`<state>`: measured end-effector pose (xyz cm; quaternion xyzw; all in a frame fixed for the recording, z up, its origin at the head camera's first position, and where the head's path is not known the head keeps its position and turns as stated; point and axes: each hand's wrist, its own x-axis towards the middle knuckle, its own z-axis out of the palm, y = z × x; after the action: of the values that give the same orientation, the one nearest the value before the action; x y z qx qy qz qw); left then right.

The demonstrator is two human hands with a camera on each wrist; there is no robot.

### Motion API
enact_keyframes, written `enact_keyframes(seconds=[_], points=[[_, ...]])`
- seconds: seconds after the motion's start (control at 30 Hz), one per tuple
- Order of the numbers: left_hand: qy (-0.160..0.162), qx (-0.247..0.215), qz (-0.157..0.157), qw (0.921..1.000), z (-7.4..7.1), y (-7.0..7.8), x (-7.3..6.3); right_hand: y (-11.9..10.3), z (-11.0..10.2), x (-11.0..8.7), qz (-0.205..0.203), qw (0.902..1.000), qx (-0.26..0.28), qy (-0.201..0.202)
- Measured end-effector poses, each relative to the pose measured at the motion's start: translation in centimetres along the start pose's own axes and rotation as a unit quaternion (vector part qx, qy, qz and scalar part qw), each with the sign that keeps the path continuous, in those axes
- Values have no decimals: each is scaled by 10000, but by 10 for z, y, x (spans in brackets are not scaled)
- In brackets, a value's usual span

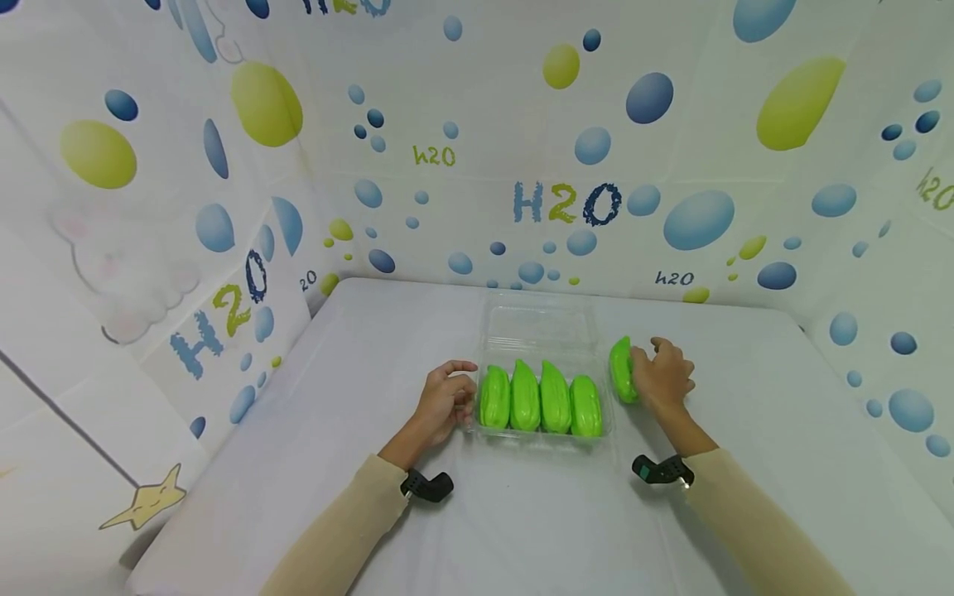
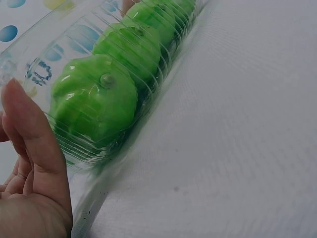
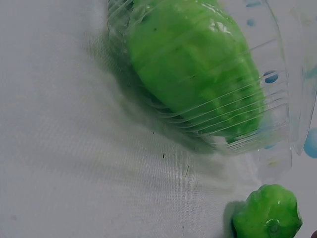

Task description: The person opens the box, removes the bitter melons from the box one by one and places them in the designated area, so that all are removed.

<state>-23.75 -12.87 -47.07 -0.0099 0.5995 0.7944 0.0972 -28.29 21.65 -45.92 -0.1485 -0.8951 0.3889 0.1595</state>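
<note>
Several bright green, glossy, ribbed vegetables (image 1: pixel 525 399) with tapered tips stand side by side in a clear plastic clamshell box (image 1: pixel 538 437). My left hand (image 1: pixel 441 399) is at the box's left side, its fingertips right at the wall and its fingers loosely bent. The left wrist view shows a finger (image 2: pixel 37 134) upright beside the ribbed wall. Right of the box, a separate green ribbed vegetable (image 1: pixel 622 370) lies on the table. Just to its right is my right hand (image 1: pixel 663 377), thumb side overlapping it, fingers loosely bent and not around it.
The box's transparent lid (image 1: pixel 540 323) is folded back toward the rear of the white-covered table (image 1: pixel 373 348). Behind the table hangs a white curtain (image 1: pixel 477 215) with blue and green spots. Both wrists wear black bands (image 1: pixel 426 486).
</note>
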Motion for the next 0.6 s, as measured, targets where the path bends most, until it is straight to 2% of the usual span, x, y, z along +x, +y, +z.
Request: enact_keyframes(seconds=[0.37,0.6], points=[[-17,19,-9,10000,0,1,-1,-5,-1,-5,-158,9997,88,143],[3,23,-6,10000,0,1,-1,-14,-5,-10,-590,9973,397,174]])
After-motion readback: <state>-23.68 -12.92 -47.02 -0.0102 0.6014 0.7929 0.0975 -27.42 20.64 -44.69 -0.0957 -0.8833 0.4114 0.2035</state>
